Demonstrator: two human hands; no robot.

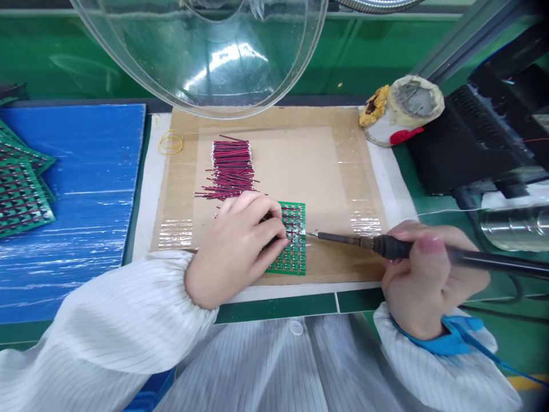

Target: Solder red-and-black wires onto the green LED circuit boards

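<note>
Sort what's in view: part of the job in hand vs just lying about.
In the job:
- soldering iron, in the right hand
- green circuit board, partly under the left hand
- red-and-black wires
- wired green boards at far left, probably

Apparently lying about:
- yellow band at the cardboard's edge
- crusted white can, untouched; use unclear

No text, label, brand, number or sign can be read. The small green rectangular circuit board (pixel 297 261) bears rows of pale marks — too small to tell whether any are print. On the boxy black unit with a slotted side (pixel 448 140) at the right, lettering may be lost in the dark and blur. The long black-handled soldering iron (pixel 388 246), the off-white round pot (pixel 377 133) with its bright red patch (pixel 405 135) and the shiny silvery metal cylinder (pixel 517 228) likewise give nothing legible — neither letter nor figure.
</note>
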